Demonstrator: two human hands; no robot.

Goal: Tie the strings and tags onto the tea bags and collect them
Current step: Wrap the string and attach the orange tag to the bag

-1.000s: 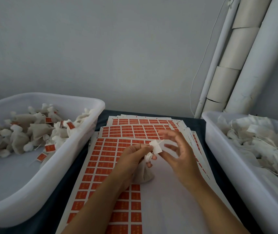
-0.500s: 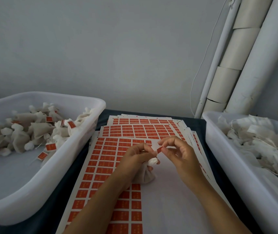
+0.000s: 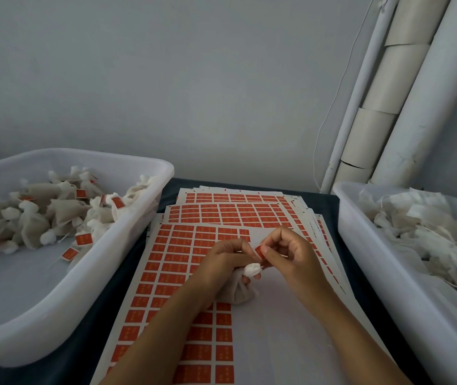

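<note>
Near the middle of the counter [image 3: 166,195], on the sheets of orange labels [image 3: 166,273]: one tea bag [image 3: 238,290], gripped at its gathered white neck by the left hand [image 3: 221,259]. Right hand [image 3: 285,257] pinching a small orange tag [image 3: 260,250] between thumb and forefinger, just above the neck of the bag, with the left fingertips touching it too.

For the step in hand, probably fixing the tag onto the string: keep the neck squeezed firmly so it does not open, keep the string short and tight between both hands, press the tag flat on both sides with its edges aligned, then drop the bag into the left tub [image 3: 149,162] with the finished bags [image 3: 41,215].

Hard to make out: the string itself, too thin to see between the fingers. Unclear also whether the tag is already folded over it. Lower part of the bag hidden behind the left hand. Right tub [image 3: 360,245] of untied bags [image 3: 430,232] cut off at the edge of the view, likewise the near left corner of the left tub.
</note>
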